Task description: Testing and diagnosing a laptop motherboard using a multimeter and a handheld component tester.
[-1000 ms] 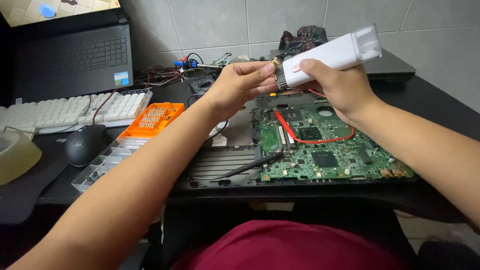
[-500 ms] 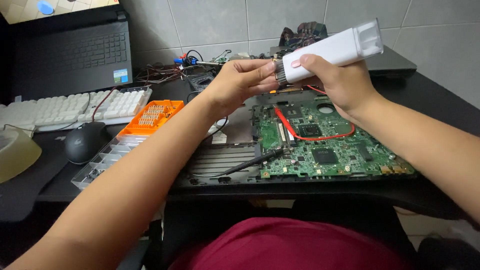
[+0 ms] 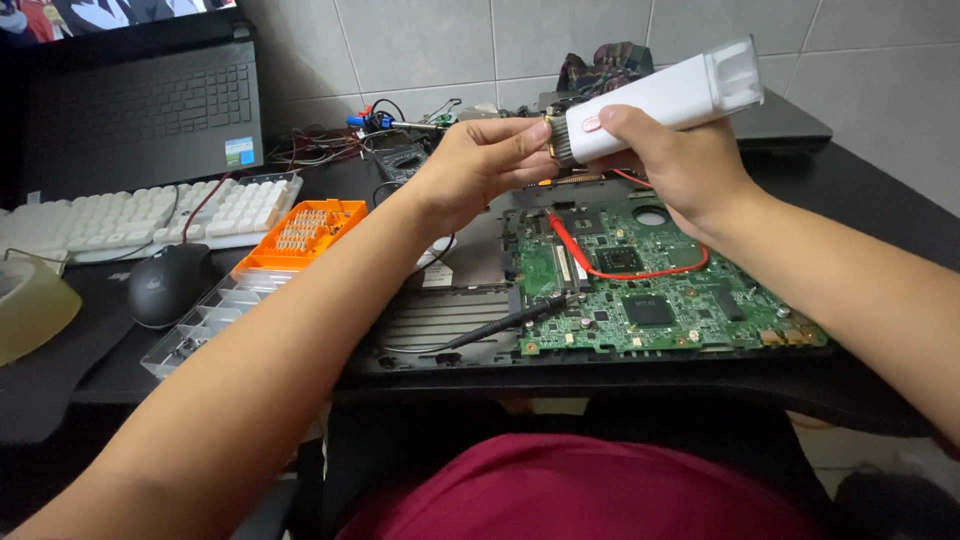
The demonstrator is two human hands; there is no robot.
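Note:
My right hand [image 3: 678, 165] grips a white handheld tool [image 3: 668, 100] with a dark bristly tip, held above a green laptop motherboard [image 3: 650, 285]. The fingers of my left hand [image 3: 478, 165] pinch the tool's dark tip [image 3: 560, 138]. A red wire [image 3: 620, 270] loops across the board. A black probe [image 3: 505, 322] lies across the board's left edge and the metal plate beside it.
An orange bit holder [image 3: 305, 228] sits on a clear compartment box [image 3: 205, 322] at left. A black mouse [image 3: 165, 283], a white keyboard [image 3: 140, 215] and an open black laptop [image 3: 135, 105] stand further left. Tangled cables [image 3: 330, 145] lie at the back. A closed laptop [image 3: 780, 125] lies back right.
Both hands with the tool have stayed nearly in place; the view has shifted slightly. The left fingers remain on the tip.

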